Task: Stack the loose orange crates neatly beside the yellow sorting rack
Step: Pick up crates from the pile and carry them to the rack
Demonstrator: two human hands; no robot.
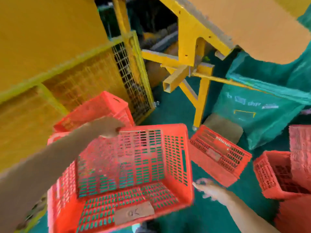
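Note:
A large orange crate [121, 174] fills the lower middle, tilted with its open side toward me and a paper label on its near wall. My left hand [107, 126] grips its far rim. My right hand [207, 188] is blurred, fingers spread, just off the crate's right wall; whether it touches is unclear. Behind the held crate another orange crate [101, 108] stands against the yellow sorting rack [75, 81]. Two loose orange crates lie on the green floor to the right, one on its side [218, 153] and one open-topped [277, 175].
A yellow steel frame [193, 47] with angled legs stands behind the crates. A green fabric bin [262, 106] sits at the right with a cardboard piece [223, 128] at its foot. More orange crate walls [301, 148] rise at the far right edge.

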